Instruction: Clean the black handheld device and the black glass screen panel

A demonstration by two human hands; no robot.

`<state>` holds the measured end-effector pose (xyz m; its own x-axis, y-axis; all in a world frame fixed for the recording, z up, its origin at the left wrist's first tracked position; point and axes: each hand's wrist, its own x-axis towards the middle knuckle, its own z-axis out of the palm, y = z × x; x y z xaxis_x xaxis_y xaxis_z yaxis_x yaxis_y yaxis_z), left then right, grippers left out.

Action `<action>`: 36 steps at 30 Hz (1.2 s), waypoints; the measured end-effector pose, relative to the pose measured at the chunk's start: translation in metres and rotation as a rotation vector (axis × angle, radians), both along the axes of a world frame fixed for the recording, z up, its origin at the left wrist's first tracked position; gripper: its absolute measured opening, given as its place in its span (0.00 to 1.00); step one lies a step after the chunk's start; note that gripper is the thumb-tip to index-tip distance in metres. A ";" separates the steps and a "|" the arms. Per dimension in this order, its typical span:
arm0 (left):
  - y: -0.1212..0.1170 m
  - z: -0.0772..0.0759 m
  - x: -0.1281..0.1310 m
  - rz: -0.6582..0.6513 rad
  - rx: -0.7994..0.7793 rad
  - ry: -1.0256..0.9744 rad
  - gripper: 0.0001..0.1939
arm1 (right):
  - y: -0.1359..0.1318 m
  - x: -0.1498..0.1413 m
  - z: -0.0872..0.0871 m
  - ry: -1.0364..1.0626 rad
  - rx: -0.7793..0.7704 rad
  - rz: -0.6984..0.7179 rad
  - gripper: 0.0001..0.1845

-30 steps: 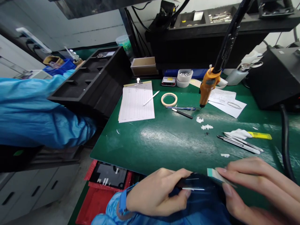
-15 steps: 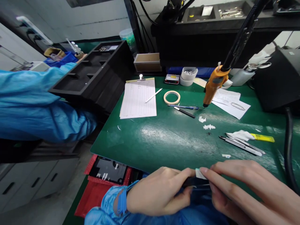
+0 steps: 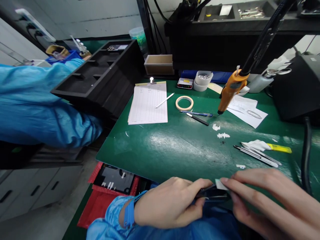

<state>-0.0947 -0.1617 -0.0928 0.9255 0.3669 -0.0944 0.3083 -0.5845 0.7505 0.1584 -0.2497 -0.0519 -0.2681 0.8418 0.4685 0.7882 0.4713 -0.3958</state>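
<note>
At the bottom of the view, my left hand [image 3: 172, 201] grips one end of a thin, dark, flat panel [image 3: 211, 192] between thumb and fingers. A blue band circles that wrist. My right hand [image 3: 265, 193] pinches a small white and pale green tab [image 3: 221, 184] at the panel's upper edge. Whether the tab is stuck to the panel I cannot tell. Much of the panel is hidden by my hands. Tweezers [image 3: 257, 156] and a yellow-handled tool [image 3: 280, 148] with a white wrapping lie on the green table [image 3: 160, 153] beyond my right hand.
An orange electric screwdriver [image 3: 231, 90] hangs over the table. Behind lie a tape roll [image 3: 184, 103], pens [image 3: 196, 114], a clipboard [image 3: 148, 103] and paper scraps [image 3: 223, 135]. Left are black bins [image 3: 110, 83] and a co-worker's blue sleeve [image 3: 37, 103]. Another dark panel [image 3: 115, 180] rests on red wrap below.
My right hand and the tab have shifted slightly to the right, and a little more of the dark panel shows between the hands. My left hand keeps its grip.
</note>
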 end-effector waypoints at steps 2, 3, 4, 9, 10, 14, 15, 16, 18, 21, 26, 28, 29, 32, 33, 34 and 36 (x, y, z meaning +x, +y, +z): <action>0.000 0.001 0.000 -0.013 -0.021 -0.002 0.24 | 0.001 0.002 0.000 -0.061 0.058 -0.010 0.10; 0.001 0.001 0.001 -0.017 -0.026 0.001 0.25 | 0.001 0.003 0.000 -0.077 0.063 -0.014 0.10; 0.001 0.002 0.001 -0.017 -0.024 0.011 0.25 | 0.000 0.004 0.000 -0.078 0.049 -0.004 0.10; 0.000 0.002 0.001 -0.016 -0.005 0.035 0.24 | 0.003 0.003 0.000 -0.088 -0.016 0.086 0.12; 0.000 0.002 0.000 -0.018 -0.010 0.031 0.25 | 0.005 0.002 0.000 -0.110 0.018 0.079 0.12; -0.001 0.003 -0.001 -0.033 -0.016 0.041 0.24 | 0.010 0.000 0.000 -0.124 0.084 0.051 0.11; -0.001 0.003 -0.001 -0.034 -0.014 0.048 0.23 | 0.010 0.000 0.000 -0.105 0.076 0.056 0.11; -0.002 0.003 -0.001 -0.038 -0.016 0.052 0.23 | 0.010 0.002 -0.001 -0.085 0.063 0.056 0.11; -0.002 0.003 0.000 -0.050 -0.027 0.046 0.23 | 0.009 0.005 -0.001 -0.069 0.011 0.049 0.10; -0.003 0.002 0.000 -0.058 -0.030 0.026 0.25 | 0.010 0.007 0.001 -0.021 -0.030 0.015 0.09; -0.005 0.000 0.000 -0.055 -0.009 0.045 0.23 | 0.012 0.006 0.003 0.031 -0.064 0.079 0.08; -0.004 0.000 0.000 -0.057 -0.034 0.039 0.23 | 0.013 0.007 0.002 0.030 -0.088 0.042 0.07; -0.004 0.000 0.001 -0.056 -0.043 0.037 0.24 | 0.013 0.008 0.002 0.031 -0.093 0.018 0.07; -0.002 0.000 0.002 -0.053 -0.039 0.046 0.25 | 0.014 0.008 0.001 0.037 -0.090 0.014 0.07; -0.001 0.000 0.002 -0.056 -0.036 0.057 0.25 | 0.013 0.007 0.001 0.041 -0.094 0.034 0.07; -0.001 0.000 0.003 -0.061 -0.036 0.068 0.24 | 0.013 0.006 0.001 0.045 -0.102 0.061 0.08; -0.001 -0.001 0.004 -0.071 -0.044 0.078 0.24 | 0.012 0.004 0.001 0.052 -0.123 0.098 0.07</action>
<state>-0.0909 -0.1623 -0.0936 0.9383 0.2945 -0.1813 0.3254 -0.5742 0.7513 0.1628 -0.2375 -0.0510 -0.3300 0.8646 0.3788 0.7179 0.4904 -0.4940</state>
